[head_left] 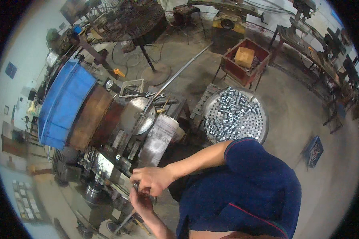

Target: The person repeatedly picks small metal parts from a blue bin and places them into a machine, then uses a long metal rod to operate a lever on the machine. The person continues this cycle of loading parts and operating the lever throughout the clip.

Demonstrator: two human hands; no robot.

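Note:
My right hand (152, 180) and my left hand (140, 202) meet at the edge of a greasy metal machine (119, 155). The right hand's fingers are bent over the left fingertips in a pinch. A small dark piece seems to sit between them, but the fingers hide most of it. Beyond my hands, a printed paper sheet (159, 137) lies next to a round metal dish (148, 124). Several shiny metal fittings (227, 113) are heaped in a large round perforated tray (260, 121), beyond my right arm.
A blue sheet-metal guard (68, 105) stands on the left. Wrenches (154, 95) lie behind the dish, and a long metal rod (183, 71) slants outward. Farther off are a red bin (247, 79) holding a yellow box (244, 57), and a big fan (127, 20). A blue basket (315, 151) is at right.

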